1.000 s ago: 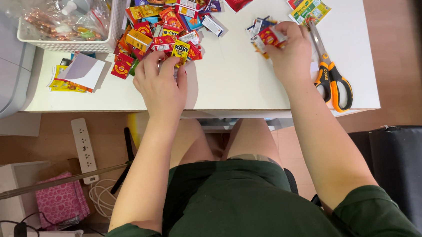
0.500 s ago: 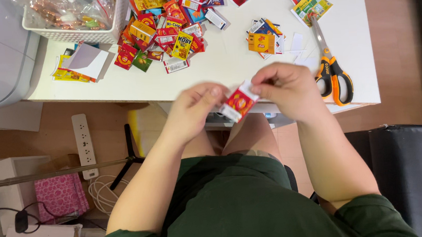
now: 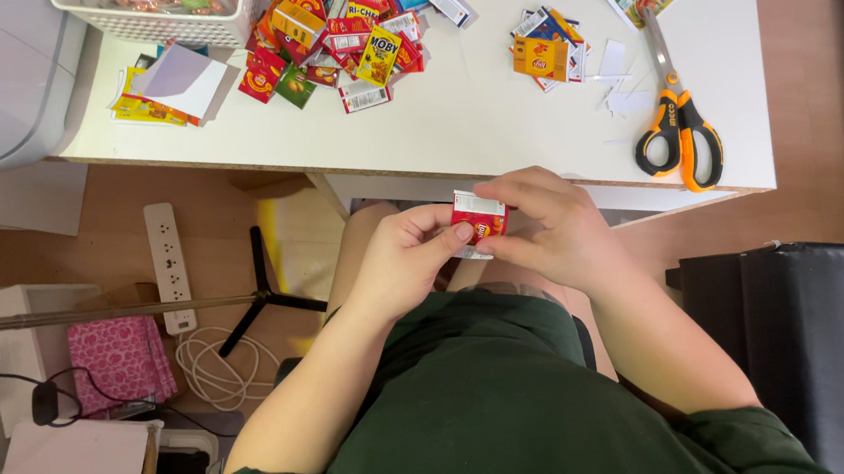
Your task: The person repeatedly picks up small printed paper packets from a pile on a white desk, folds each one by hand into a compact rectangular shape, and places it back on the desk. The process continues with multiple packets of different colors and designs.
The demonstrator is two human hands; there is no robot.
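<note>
Both hands are now drawing closer to the body, below the near table edge. Left hand (image 3: 399, 264) and right hand (image 3: 552, 232) are pinching a small red-and-white paper packet (image 3: 479, 224), long axis running near-to-far, slightly tilted. Judging by the big loose heap of colourful packets (image 3: 346, 32) far left against the small stack (image 3: 548, 52) right, most are waiting.

White tabletop with cut paper packets

The white table (image 3: 473, 123) carries a heap of small red and yellow packet cutouts (image 3: 346, 32), a smaller stack of cutouts (image 3: 546, 52), orange-handled scissors (image 3: 676, 117), white paper scraps (image 3: 621, 81), a white mesh basket (image 3: 164, 17) and loose papers (image 3: 164, 82).
</note>
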